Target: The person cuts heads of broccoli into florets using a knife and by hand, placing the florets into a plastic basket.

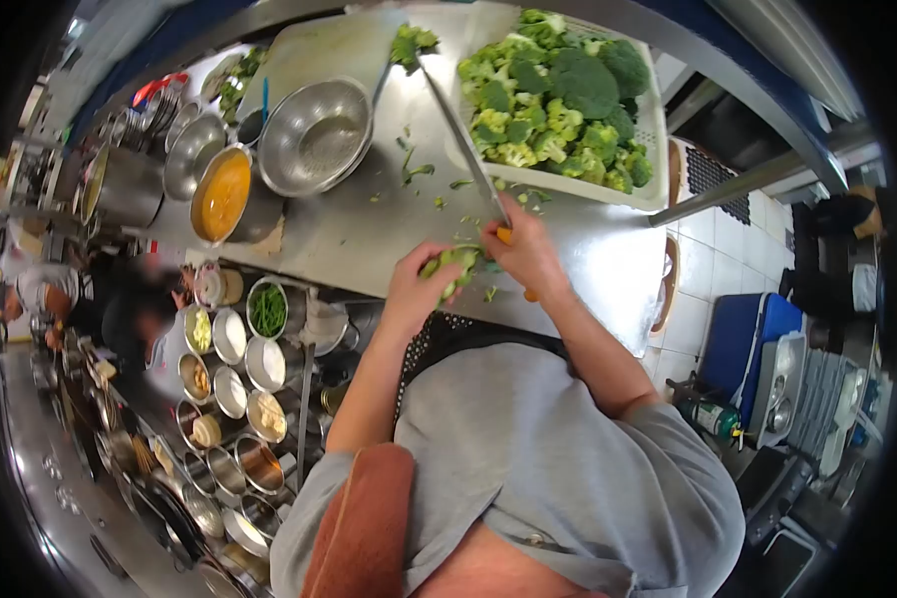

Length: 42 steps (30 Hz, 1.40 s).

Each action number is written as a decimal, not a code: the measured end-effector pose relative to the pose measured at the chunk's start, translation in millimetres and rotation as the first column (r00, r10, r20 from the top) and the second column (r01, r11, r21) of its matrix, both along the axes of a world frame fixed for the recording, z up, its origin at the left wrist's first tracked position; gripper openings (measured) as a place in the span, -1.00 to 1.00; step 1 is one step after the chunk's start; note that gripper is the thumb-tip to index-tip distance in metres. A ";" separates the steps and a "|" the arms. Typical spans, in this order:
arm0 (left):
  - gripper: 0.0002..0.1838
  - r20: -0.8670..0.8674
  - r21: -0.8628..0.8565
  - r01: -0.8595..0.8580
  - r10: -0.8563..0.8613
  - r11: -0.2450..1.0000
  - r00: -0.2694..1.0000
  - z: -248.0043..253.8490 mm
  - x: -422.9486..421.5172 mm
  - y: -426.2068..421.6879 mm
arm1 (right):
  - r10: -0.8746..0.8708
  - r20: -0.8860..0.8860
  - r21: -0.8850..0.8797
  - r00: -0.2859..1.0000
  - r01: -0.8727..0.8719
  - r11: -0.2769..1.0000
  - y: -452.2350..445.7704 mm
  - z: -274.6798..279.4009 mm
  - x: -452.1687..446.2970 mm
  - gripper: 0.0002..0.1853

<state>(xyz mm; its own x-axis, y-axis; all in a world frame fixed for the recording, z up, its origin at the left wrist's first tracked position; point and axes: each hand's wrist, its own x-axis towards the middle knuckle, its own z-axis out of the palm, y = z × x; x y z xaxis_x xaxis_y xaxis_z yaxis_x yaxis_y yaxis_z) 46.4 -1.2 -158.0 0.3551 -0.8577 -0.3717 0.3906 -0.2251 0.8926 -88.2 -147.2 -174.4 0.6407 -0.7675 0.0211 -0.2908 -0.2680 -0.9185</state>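
My left hand is closed around a green piece of broccoli close to the table's front edge. Just right of it, my right hand grips a long knife by its orange handle, the blade pointing away from me over the steel table. Near the knife's tip lies a broccoli floret. Small green trimmings are scattered between the blade and a metal bowl. Broccoli heads and florets fill a white crate on the far right.
A perforated metal bowl, a pot of orange liquid and a pale cutting board stand on the table's left. Below left are several ingredient tins. A co-worker is at the far left. A blue cooler sits right.
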 end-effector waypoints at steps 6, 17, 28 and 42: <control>-0.63 0.873 -0.376 0.400 0.175 0.836 0.455 87.9 -50.5 -88.9 | 0.060 0.254 -0.288 0.965 0.016 0.958 5.6 -54.3 -15.0 -0.40; -0.57 0.973 -0.063 0.656 0.191 0.752 -0.126 45.4 -119.0 -268.9 | 0.224 -0.091 -0.568 0.970 -0.235 0.789 -31.4 -51.2 -25.3 -0.60; -0.04 0.908 0.406 0.336 -0.333 0.850 -0.256 70.6 -45.2 -340.0 | 0.367 -0.207 -0.100 0.907 -0.393 0.914 -18.2 -3.4 -59.1 -0.31; -0.30 -0.309 -0.437 0.015 -0.166 0.899 0.937 140.7 28.9 -168.2 | 0.719 0.026 0.519 0.695 -0.624 0.584 1.1 -50.1 -7.8 -0.41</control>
<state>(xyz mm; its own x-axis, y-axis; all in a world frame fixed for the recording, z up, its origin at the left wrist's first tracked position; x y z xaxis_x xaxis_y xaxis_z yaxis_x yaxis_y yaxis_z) 75.2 -169.4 -17.3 0.1896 -0.9807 -0.0483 0.6749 0.0944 0.7318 -96.0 -146.0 -224.5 0.9315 0.0039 -0.3637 -0.3636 -0.0192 -0.9314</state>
